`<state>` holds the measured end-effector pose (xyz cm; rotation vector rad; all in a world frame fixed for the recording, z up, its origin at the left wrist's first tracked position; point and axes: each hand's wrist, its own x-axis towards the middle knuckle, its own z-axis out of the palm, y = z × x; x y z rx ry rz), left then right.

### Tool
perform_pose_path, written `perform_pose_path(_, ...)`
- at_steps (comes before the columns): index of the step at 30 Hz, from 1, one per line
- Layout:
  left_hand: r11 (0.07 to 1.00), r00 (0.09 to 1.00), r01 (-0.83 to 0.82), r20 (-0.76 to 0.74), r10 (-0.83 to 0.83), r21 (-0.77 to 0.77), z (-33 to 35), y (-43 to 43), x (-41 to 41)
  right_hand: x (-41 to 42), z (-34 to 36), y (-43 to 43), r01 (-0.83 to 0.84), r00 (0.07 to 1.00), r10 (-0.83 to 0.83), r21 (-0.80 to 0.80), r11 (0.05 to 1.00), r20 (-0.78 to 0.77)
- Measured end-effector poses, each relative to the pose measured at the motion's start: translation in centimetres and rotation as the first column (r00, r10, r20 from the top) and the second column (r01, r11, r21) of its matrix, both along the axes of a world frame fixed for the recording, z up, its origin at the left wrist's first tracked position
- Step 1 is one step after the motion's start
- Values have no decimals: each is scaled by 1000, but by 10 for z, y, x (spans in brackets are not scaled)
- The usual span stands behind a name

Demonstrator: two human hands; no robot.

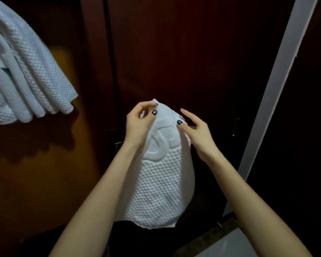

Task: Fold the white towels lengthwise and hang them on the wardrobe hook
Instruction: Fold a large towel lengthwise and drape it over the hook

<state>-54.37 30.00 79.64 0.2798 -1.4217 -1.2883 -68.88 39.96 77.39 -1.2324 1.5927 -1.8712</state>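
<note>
A white waffle-weave towel (158, 186) with a raised emblem hangs down in front of me against the dark wardrobe door (193, 52). My left hand (139, 123) pinches its top left edge between thumb and fingers. My right hand (195, 130) pinches the top right edge with the thumb, while its index finger sticks out straight. The towel's top corner peeks up between both hands. No hook is visible.
Several white folded towels (24, 76) hang in a bunch at the upper left. A pale door frame (278, 86) slants down the right side. A small metal latch (236, 125) sits on the dark door at right.
</note>
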Motion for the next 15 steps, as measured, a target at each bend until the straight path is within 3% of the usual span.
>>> perform_pose_path(3,986,995,93,21,-97,139,4,-8,12,8,3,-5,-84,968,102,-91,992,228)
perform_pose_path(5,948,985,167,-7,-172,270,6,-12,22,12,5,-9,-128,944,161,-131,983,288)
perform_pose_path(8,919,974,183,62,-218,348,2,-15,32,18,7,-13,-144,952,174,-133,981,251)
perform_pose_path(10,914,976,196,21,-217,355,-3,-13,35,18,10,-12,-199,947,218,-100,975,236)
perform_pose_path(15,924,942,324,19,-335,202,-6,-3,30,7,22,-7,-323,940,320,6,946,119)
